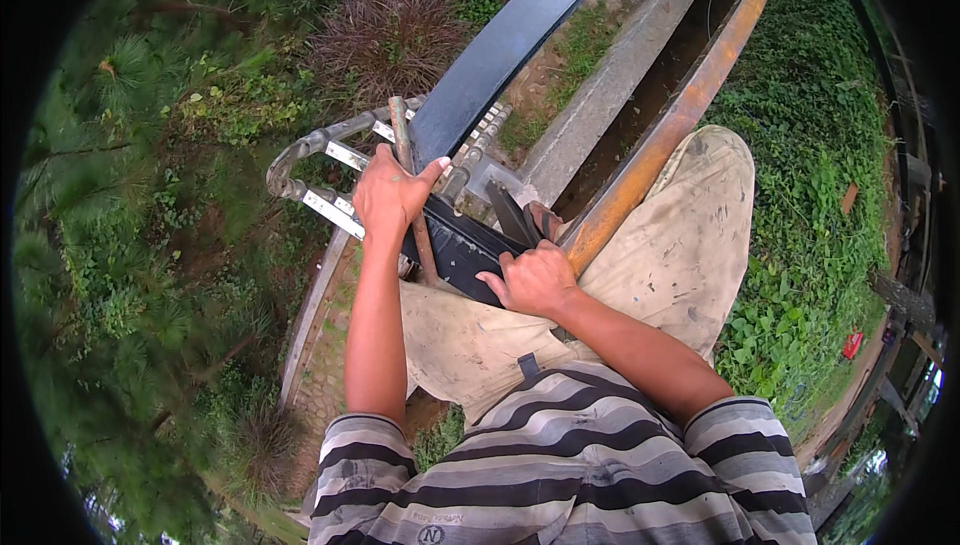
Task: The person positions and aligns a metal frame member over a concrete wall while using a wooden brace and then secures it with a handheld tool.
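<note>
A long black metal beam (500, 50) runs from the far top down toward my lap. My left hand (393, 193) is closed around a rusty metal rod (402, 130) that crosses the beam's left side, and its thumb lies over the beam's surface. On the lower, dark part of the beam (460, 255) rests my right hand (535, 280), its fingers curled over the edge and its thumb stretched to the left. The fingertips of that hand are hidden. Just beyond it, a narrow dark metal piece (510, 210) stands at a slant.
A rusty orange beam (680, 110) passes under my right leg. Between the beams runs a concrete ledge (590, 105). A metal ladder (330, 155) with pale rungs leans at the left. Pine branches (130, 195) fill the left side, and green ground cover (800, 195) spreads far below on the right.
</note>
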The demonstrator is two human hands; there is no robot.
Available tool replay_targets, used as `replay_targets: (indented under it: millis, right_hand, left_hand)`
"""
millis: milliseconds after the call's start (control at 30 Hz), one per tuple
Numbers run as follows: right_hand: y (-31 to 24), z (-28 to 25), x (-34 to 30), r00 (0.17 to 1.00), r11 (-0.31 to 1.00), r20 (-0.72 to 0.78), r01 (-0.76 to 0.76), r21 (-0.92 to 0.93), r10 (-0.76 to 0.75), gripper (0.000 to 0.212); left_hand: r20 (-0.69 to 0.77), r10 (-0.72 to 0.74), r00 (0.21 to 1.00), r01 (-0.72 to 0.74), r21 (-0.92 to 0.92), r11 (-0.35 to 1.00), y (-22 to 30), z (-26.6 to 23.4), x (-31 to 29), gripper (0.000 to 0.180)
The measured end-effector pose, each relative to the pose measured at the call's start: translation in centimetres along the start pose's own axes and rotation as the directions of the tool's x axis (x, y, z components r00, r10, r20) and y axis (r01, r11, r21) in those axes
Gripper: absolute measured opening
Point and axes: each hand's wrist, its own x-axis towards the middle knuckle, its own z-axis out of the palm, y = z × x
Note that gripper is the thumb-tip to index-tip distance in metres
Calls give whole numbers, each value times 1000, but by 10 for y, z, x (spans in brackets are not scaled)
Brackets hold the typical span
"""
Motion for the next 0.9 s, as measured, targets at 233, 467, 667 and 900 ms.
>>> replay_targets:
  millis: [233, 467, 667, 900]
  right_hand:
    - [1, 3, 1, 1000, 1000, -2, -1, 3, 1, 59]
    - [2, -4, 2, 999, 1000, 41, -5, -9, 6, 57]
    - [2, 4, 0, 997, 999, -76, 31, -32, -33, 54]
    - [1, 3, 1, 990, 998, -133, 38, -41, -43, 54]
  left_hand:
    - [31, -13, 999, 14, -6, 1000, 3, -3, 1, 82]
    - [36, -30, 999, 31, -25, 999, 7, -5, 1, 83]
    - [36, -23, 999, 25, -45, 999, 6, -6, 0, 81]
    - [13, 1, 1000, 0, -56, 998, 5, -5, 1, 78]
